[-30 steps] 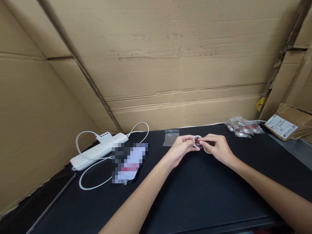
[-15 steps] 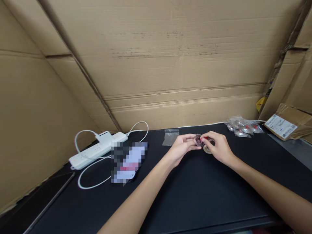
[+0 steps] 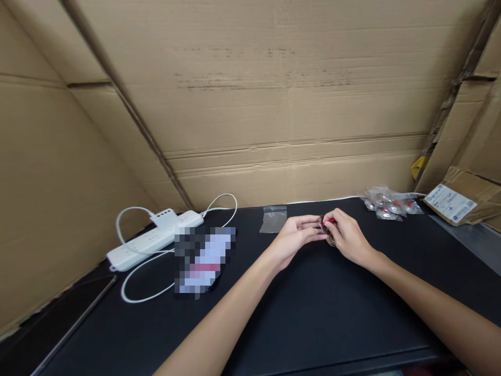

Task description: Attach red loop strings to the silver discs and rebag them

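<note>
Both my hands meet over the far middle of the black table [image 3: 321, 308]. My left hand [image 3: 295, 235] pinches a small round part with a red piece [image 3: 325, 223] between thumb and fingers. My right hand [image 3: 348, 235] is closed on the same part from the right, fingertips on its red piece. A pale round piece [image 3: 331, 241] shows just under my right hand's fingers. An empty clear zip bag [image 3: 273, 219] lies flat on the table to the left of my left hand.
A pile of small bagged parts [image 3: 389, 203] lies at the back right. A white power strip [image 3: 154, 237] with looped cable sits at the left, beside a blurred-out flat object [image 3: 203, 256]. Cardboard walls enclose the table; a labelled cardboard piece [image 3: 457, 201] lies far right.
The round part has turned in my fingers, its white face no longer showing. My right hand has closed in over it. The view has shifted slightly.
</note>
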